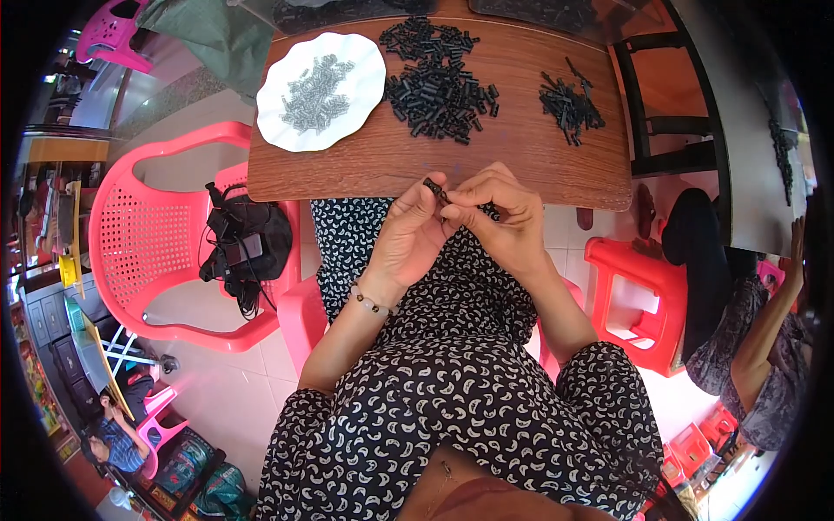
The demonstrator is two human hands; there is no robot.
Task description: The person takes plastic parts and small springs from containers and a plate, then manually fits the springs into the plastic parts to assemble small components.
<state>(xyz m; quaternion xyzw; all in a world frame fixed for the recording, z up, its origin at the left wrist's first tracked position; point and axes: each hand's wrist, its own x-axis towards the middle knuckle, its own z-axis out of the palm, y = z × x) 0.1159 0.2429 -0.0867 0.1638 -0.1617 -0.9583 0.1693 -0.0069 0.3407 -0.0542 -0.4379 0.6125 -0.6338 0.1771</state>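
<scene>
Left: on the brown wood-grain tabletop (347, 176), a white plate with a wavy rim (369, 74) bears small, clear, loose pieces (317, 95); a knock from your arm could scatter them. Centre: your left hand (407, 230), palm showing, has its fingers clamped on a small black cylindrical piece (433, 186) at the tabletop's near edge. Should that pinch slacken, the piece would probably fall into your lap. Beyond lies a large heap of short black cylinders (439, 91), likely to roll if brushed. Your right hand (502, 208) has thumb and forefinger pinched at the piece's lower end; crooked pressure there could make it slip. Right: a smaller cluster of black parts (569, 108) lies apart; a careless sweep might mix the two groups.
</scene>
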